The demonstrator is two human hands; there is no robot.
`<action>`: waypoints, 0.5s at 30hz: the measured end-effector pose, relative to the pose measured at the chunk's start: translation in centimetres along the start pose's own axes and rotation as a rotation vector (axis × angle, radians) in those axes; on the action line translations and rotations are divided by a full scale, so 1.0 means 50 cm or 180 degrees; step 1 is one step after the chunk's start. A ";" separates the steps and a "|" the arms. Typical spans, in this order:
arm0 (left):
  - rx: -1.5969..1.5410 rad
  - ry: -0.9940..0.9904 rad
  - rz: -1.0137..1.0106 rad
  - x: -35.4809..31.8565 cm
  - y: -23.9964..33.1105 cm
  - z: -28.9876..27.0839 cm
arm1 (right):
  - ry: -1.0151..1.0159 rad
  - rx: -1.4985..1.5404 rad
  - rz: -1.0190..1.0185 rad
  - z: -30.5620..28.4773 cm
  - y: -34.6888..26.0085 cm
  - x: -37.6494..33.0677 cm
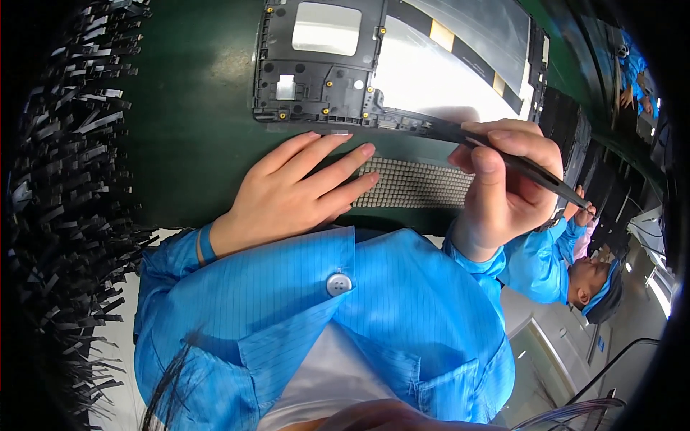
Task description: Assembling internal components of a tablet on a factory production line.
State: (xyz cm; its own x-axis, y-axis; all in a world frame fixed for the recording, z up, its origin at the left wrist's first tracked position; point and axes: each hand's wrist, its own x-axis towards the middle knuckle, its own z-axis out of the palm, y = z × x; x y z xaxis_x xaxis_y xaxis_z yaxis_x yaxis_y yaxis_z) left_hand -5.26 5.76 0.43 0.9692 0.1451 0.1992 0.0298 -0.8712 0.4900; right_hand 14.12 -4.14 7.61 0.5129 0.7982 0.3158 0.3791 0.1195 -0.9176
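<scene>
My left hand (pixel 291 179) lies spread on the green work surface, its fingertips just short of the near edge of a black plastic device frame (pixel 309 93). That frame has square cut-outs, small brass-coloured inserts and a shiny silver panel (pixel 417 72). Black tweezers (pixel 532 171) are pinched between the thumb and fingers of my right hand (pixel 507 187). Their tips reach the frame's near edge; whether they grip anything there I cannot make out. Between my hands lies a sheet of small grey square pads in rows (pixel 417 183), partly covered by my left fingers.
Dense rows of black strips with shiny ends (pixel 72 179) hang along the left side. To the right, a co-worker in blue clothing and a cap (pixel 546 266) sits close by. Farther along the line, another person in blue (pixel 636 79) shows. More black parts (pixel 568 136) lie beyond my right hand.
</scene>
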 end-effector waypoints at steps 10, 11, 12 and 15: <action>-0.0011 -0.0104 0.0012 -0.002 0.005 -0.003 | -0.0187 -0.0232 0.0018 -0.010 -0.012 0.003; -0.0011 -0.0119 0.0014 -0.002 0.005 -0.003 | -0.0371 -0.0492 -0.0078 -0.014 -0.013 0.003; -0.0012 -0.0134 0.0015 -0.002 0.005 -0.002 | -0.0365 -0.0490 -0.0070 -0.013 -0.011 0.003; 0.0052 -0.0013 0.0042 -0.002 0.002 -0.002 | -0.0379 -0.0508 -0.0896 -0.016 0.011 -0.006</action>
State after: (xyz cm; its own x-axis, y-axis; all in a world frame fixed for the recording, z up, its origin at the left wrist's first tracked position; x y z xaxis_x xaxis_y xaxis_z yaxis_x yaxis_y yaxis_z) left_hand -5.38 5.69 0.56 0.9705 0.1317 0.2020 0.0210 -0.8806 0.4735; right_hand 14.77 -4.77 7.21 0.2811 0.8116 0.5121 0.6134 0.2584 -0.7463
